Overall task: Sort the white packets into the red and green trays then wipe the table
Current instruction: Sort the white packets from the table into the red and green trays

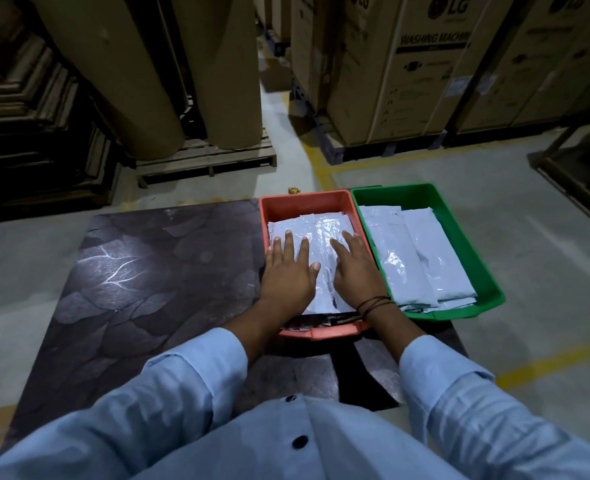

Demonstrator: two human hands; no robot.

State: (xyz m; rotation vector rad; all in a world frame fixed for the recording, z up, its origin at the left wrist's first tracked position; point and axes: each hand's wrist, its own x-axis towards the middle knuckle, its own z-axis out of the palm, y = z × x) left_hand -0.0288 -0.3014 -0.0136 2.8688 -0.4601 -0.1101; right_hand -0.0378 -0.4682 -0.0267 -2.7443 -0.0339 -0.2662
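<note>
My light blue sleeves [196, 382] enter from the near edge of the dark leaf-patterned surface [130, 278]; both forearms reach forward to the red tray [307, 202], which sits toward the far right corner and overhangs a step in the near edge; my left hand [288, 275] lies palm down on the white packets [321, 230] stacked in that tray, its fingers [289, 244] extended flat and slightly spread, gripping nothing; the outer side of this hand lies over the tray's left wall; my right hand [355, 268] lies palm down just beside it on the same stack, fingers straight and close together, likewise gripping nothing; a dark cord bracelet [373, 304] circles the right wrist; the packets fill the red tray nearly wall to wall; the green tray [459, 237] stands touching the red tray's right wall, at the right edge of the surface, and holds a second stack of packets [421, 258] lying lengthwise; the left portion of the surface carries nothing; beyond the far edge, on the concrete floor, stand large brown paper rolls [148, 71] on a wooden pallet [210, 157] and printed cardboard cartons [407, 71].
</note>
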